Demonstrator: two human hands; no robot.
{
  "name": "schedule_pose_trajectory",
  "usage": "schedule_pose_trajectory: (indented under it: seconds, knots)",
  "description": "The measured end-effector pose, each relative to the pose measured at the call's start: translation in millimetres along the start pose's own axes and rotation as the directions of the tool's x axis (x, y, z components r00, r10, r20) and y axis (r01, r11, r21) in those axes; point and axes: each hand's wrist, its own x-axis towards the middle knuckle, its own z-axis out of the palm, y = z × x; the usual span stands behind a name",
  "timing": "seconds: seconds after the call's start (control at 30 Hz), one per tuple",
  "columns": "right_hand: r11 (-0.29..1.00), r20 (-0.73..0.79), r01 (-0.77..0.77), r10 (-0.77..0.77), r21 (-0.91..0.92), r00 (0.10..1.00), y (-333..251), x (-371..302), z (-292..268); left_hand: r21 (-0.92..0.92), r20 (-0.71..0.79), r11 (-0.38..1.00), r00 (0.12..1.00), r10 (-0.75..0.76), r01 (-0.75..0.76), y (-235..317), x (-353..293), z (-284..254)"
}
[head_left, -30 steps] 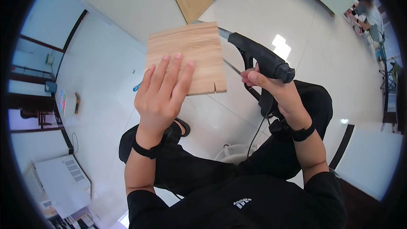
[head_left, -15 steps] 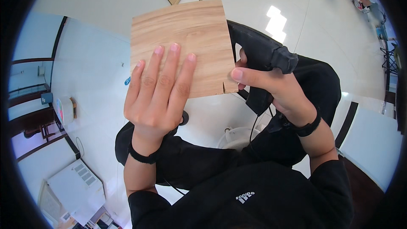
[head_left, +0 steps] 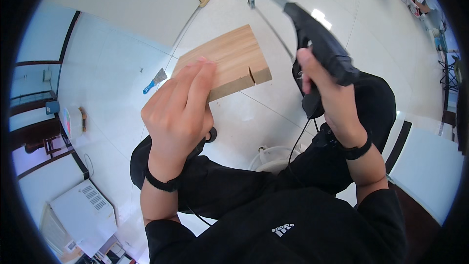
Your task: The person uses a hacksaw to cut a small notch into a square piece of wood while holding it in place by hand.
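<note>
on the left of my feed, a blue-handled scraper [head_left: 155, 81] lies on the pale floor [head_left: 117, 117]. just right of it, my left hand [head_left: 177, 105] is gripping the wooden board [head_left: 232, 54], fingers flat over its top face near the left end; i can't tell how much the thumb bears below. the board sits tilted in front of the knees, and i can't see what, if anything, supports it. i'd judge it stiff and fairly light, dry enough not to slip, but weak beside the slit [head_left: 251, 75] in its near edge, so i'd take hold well left of that. further right, apart from the board, is the saw [head_left: 322, 44], its thin blade bare; my right hand [head_left: 326, 85] is wrapped around its black handle.
</note>
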Motion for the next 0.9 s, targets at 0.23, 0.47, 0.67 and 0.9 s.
schedule_pose_trajectory:
  seconds: [0.23, 0.47, 0.67, 0.9]
  knots:
    - [0.773, 0.065, 0.503, -0.521, -0.387, 0.851, -1, 16, -31, -0.217, 0.199, 0.907, 0.926, -0.321, 0.361, -2, -10, -2]
    - [0.957, 0.118, 0.292, -0.290, 0.002, 0.950, -11, -5, -22, -0.018, 0.413, 0.823, 0.754, -0.511, 0.568, -25, -12, 18]
    - [0.958, 0.353, 0.112, -0.204, 0.263, 0.913, -6, -19, -16, 0.072, 0.455, 0.789, 0.684, -0.571, 0.611, -33, -7, 21]
    - [0.980, 0.392, 0.147, -0.189, 0.135, 0.901, -1, -31, -10, 0.103, 0.390, 0.794, 0.710, -0.586, 0.599, -35, -4, 21]
